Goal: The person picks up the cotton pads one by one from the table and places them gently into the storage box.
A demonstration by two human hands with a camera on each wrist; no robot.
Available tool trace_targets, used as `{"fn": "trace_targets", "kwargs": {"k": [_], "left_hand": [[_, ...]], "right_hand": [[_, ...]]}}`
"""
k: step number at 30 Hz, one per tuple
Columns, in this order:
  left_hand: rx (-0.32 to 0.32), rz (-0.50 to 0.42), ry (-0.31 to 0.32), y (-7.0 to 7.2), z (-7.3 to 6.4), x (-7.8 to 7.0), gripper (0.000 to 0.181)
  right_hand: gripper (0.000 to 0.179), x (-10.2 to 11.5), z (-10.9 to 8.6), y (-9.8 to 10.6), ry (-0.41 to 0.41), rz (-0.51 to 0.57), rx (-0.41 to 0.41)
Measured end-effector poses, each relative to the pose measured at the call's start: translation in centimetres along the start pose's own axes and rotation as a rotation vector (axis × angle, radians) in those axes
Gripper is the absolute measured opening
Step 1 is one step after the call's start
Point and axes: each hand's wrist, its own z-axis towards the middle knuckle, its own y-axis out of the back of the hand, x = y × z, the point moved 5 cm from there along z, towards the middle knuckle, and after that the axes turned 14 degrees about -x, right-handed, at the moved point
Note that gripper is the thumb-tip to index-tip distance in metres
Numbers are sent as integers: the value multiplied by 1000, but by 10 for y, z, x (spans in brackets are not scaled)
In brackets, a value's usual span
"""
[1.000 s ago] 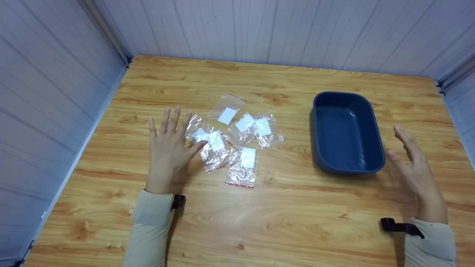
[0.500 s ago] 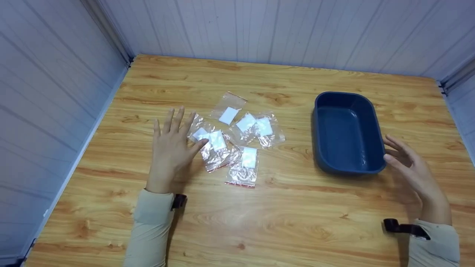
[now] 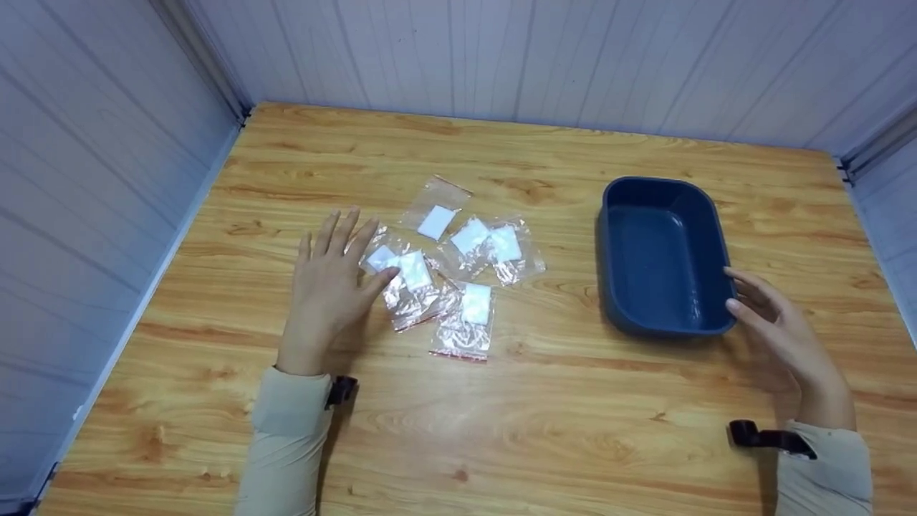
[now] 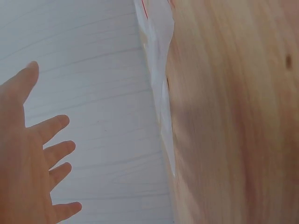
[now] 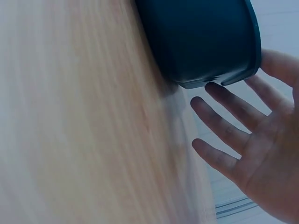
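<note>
Several clear zip bags, each with a white rectangular piece inside, lie loosely grouped mid-table in the head view; among them are the top bag (image 3: pixel 435 222) and the front bag (image 3: pixel 476 304). My left hand (image 3: pixel 326 297) hovers at the left of this group, fingers spread, thumb over the edge of the left bags (image 3: pixel 414 271). It holds nothing. A dark blue rectangular tub (image 3: pixel 655 265) stands to the right, its inside bare. My right hand (image 3: pixel 784 330) touches the tub's right side near the front corner. The right wrist view shows its thumb at the rim and its other fingers (image 5: pixel 219 123) extended.
Everything lies on a wood-grain table (image 3: pixel 573 430). White panel walls (image 3: pixel 487 57) close off its back and both sides. A dark strap sits on each wrist, over beige sleeves (image 3: pixel 286 444).
My right hand has moved left and come from beside the tub to touching its right side. The left hand has stayed nearly in place, and the bags have not moved.
</note>
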Motion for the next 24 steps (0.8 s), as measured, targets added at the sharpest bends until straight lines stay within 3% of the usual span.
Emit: {"fn": "trace_targets", "kwargs": {"k": [6,14,19,24], "left_hand": [[-19,-50,-43,0,1,-4,73],[29,-155,-153,-12,-2,-10,67],[84,-231,-187,-19,-3,-10,62],[171,-271,-172,-24,-6,-6,60]], "right_hand": [[53,0,0,0,-2,13,4],[53,0,1,-1,7,29,8],[54,0,1,0,-4,8,9],[54,0,0,-3,-16,0,12]]}}
